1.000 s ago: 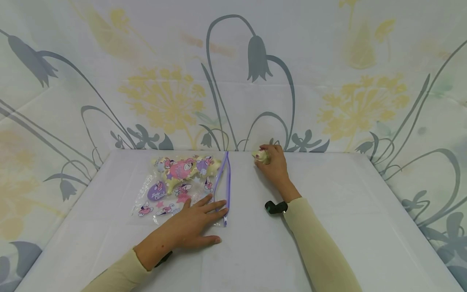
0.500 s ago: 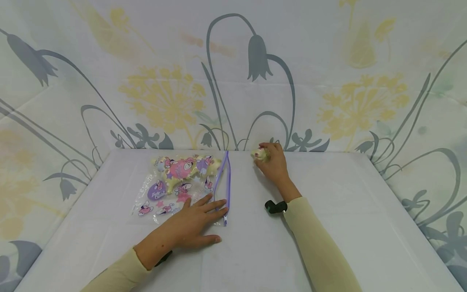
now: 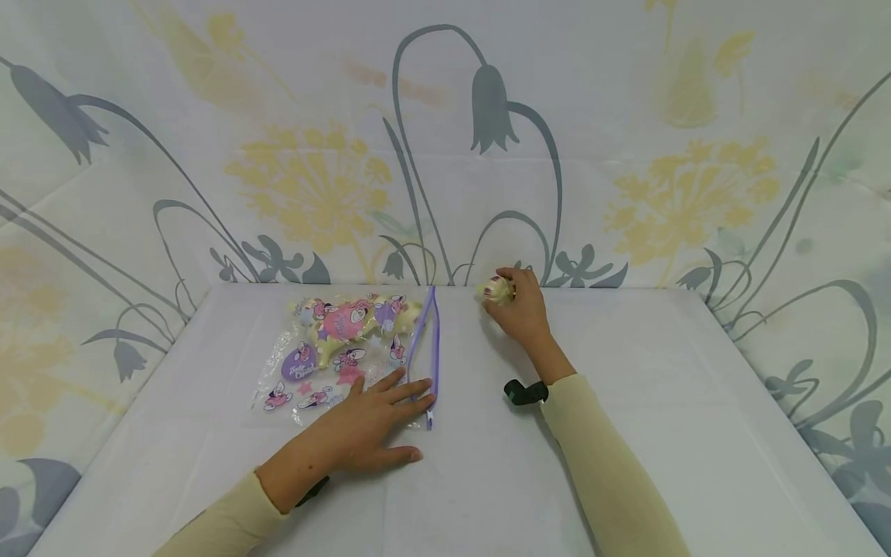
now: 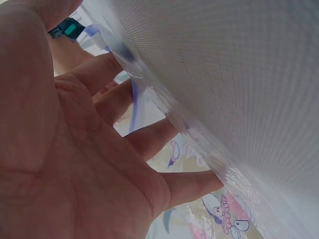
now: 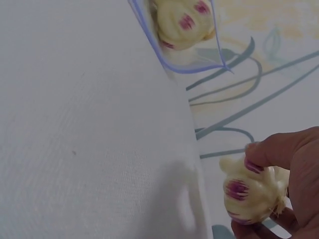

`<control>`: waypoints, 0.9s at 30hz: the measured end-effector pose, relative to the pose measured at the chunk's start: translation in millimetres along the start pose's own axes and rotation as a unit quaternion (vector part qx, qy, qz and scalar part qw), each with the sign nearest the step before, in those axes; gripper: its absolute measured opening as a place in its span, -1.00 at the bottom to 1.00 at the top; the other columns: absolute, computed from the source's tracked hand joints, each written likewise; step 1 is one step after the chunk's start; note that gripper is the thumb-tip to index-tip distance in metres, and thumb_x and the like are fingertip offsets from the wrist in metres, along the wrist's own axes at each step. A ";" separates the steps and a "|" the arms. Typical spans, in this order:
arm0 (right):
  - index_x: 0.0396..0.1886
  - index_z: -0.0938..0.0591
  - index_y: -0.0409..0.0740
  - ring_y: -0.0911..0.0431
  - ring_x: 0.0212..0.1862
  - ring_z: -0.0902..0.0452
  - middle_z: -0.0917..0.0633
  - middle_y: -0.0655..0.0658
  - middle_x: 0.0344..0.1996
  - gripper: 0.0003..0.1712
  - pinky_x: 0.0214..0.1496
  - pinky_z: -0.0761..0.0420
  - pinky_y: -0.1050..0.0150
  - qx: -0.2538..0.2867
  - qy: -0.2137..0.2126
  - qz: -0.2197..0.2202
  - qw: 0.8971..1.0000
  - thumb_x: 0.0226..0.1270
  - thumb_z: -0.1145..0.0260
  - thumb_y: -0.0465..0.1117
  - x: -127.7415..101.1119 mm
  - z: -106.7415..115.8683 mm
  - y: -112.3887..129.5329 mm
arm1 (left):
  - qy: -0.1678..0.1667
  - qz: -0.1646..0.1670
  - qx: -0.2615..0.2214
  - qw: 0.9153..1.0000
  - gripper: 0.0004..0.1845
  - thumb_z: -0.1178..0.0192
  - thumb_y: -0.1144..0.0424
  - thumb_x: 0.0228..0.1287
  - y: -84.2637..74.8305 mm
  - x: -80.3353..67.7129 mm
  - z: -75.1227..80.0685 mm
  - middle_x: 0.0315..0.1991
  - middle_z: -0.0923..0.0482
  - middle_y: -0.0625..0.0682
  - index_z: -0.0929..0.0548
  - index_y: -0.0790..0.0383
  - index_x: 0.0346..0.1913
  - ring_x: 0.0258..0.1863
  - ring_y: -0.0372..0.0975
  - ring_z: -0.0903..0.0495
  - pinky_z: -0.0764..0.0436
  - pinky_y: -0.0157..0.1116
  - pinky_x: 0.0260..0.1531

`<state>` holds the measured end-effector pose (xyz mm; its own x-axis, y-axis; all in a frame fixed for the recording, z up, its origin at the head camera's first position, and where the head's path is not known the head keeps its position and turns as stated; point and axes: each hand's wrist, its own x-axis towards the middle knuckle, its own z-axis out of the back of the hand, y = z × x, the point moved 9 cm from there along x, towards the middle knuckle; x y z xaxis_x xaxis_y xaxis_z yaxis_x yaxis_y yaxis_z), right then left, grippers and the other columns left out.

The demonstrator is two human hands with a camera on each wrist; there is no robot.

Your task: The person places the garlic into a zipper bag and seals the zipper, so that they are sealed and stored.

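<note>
My right hand (image 3: 524,311) pinches a cream garlic bulb (image 5: 250,191) with purple patches between thumb and fingers, near the table's back edge. In the right wrist view a shadow lies on the cloth below it, and part of the bulb is hidden by the fingers. A clear zip bag (image 3: 327,394) printed with pink and purple cartoon figures lies flat on the left. Through its film show cream bulbs, one of them a garlic bulb (image 5: 180,25) with similar purple patches. My left hand (image 3: 362,429) rests on the bag's near corner, fingers straight and spread, touching the purple zip edge (image 3: 435,348).
A white cloth (image 3: 626,433) covers the table. Behind and at both sides hangs a curtain (image 3: 445,193) with grey and yellow flowers. The bag's purple mouth faces right, with a small zip slider (image 3: 429,420) at the near end.
My right hand has moved slightly away from me, with the garlic bulb in its fingers. The left hand and the bag have stayed in place.
</note>
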<state>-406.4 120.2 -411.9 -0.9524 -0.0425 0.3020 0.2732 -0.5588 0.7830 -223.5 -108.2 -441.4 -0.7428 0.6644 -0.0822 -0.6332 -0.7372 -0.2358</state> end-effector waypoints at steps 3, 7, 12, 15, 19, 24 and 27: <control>0.37 -0.51 -0.36 -0.20 0.22 -0.48 -0.51 -0.36 0.22 -0.30 0.30 -0.54 -0.08 0.013 0.002 0.000 1.000 0.25 -0.51 -0.32 -0.7 0.3 2.7 | -0.001 0.000 -0.001 1.000 -0.16 -0.26 -0.31 0.43 -0.1 -0.2 0.6 0.69 -0.16 -0.12 -0.32 -0.12 0.65 0.69 0.13 -0.03 -0.10 0.58 0.35; 0.37 -0.50 -0.36 -0.20 0.20 -0.49 -0.52 -0.35 0.18 -0.30 0.25 -0.55 -0.07 0.025 0.005 -0.008 1.000 0.25 -0.51 -0.31 -1.7 0.2 4.0 | 0.000 -0.001 -0.003 1.000 -0.16 -0.26 -0.31 0.42 -0.1 -0.1 0.1 0.69 -0.17 -0.11 -0.33 -0.11 0.65 0.68 0.13 -0.05 -0.11 0.58 0.34; 0.38 -0.51 -0.34 -0.18 0.18 -0.49 -0.52 -0.34 0.18 -0.30 0.24 -0.56 -0.05 0.035 0.020 -0.017 0.999 0.25 -0.50 -0.31 -2.0 -1.3 5.2 | 0.000 -0.003 -0.005 1.000 -0.16 -0.26 -0.31 0.43 -0.2 0.1 -0.6 0.69 -0.17 -0.12 -0.33 -0.12 0.65 0.68 0.13 -0.04 -0.11 0.58 0.34; 0.38 -0.53 -0.36 -0.18 0.18 -0.48 -0.51 -0.36 0.20 -0.30 0.25 -0.56 -0.06 0.047 0.030 -0.011 0.998 0.24 -0.50 -0.34 -2.2 -1.8 8.2 | -0.001 -0.004 -0.005 1.000 -0.16 -0.26 -0.31 0.43 -0.2 0.0 -0.6 0.69 -0.17 -0.12 -0.33 -0.12 0.65 0.69 0.13 -0.04 -0.11 0.59 0.34; 0.37 -0.53 -0.38 -0.19 0.17 -0.49 -0.53 -0.38 0.21 -0.31 0.27 -0.56 -0.06 0.057 0.041 -0.002 0.997 0.24 -0.49 -0.36 -2.4 -3.1 11.6 | -0.002 -0.004 -0.004 1.000 -0.16 -0.25 -0.32 0.43 -0.3 -0.5 -0.2 0.69 -0.16 -0.13 -0.32 -0.13 0.65 0.69 0.13 -0.04 -0.11 0.59 0.34; 0.39 -0.52 -0.38 -0.19 0.18 -0.51 -0.55 -0.38 0.22 -0.31 0.29 -0.56 -0.06 0.060 0.060 0.000 0.996 0.26 -0.49 -0.36 -2.5 -6.8 12.4 | -0.002 -0.003 -0.004 1.000 -0.16 -0.25 -0.33 0.43 -0.5 -0.7 -0.1 0.69 -0.16 -0.13 -0.32 -0.14 0.66 0.69 0.12 -0.03 -0.10 0.58 0.35; 0.42 -0.51 -0.34 -0.18 0.22 -0.51 -0.53 -0.35 0.25 -0.30 0.34 -0.56 -0.07 0.060 0.073 -0.007 0.996 0.29 -0.49 -0.34 -2.9 -9.4 10.3 | -0.002 -0.003 -0.003 1.000 -0.16 -0.25 -0.33 0.43 -0.4 -0.8 0.2 0.69 -0.16 -0.13 -0.32 -0.14 0.66 0.69 0.12 -0.04 -0.11 0.58 0.35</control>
<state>-402.1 106.8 -409.8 -0.9632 -0.1603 0.2156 0.2661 -0.4584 0.8480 -222.7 -108.5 -441.1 -0.7399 0.6682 -0.0775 -0.6362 -0.7325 -0.2424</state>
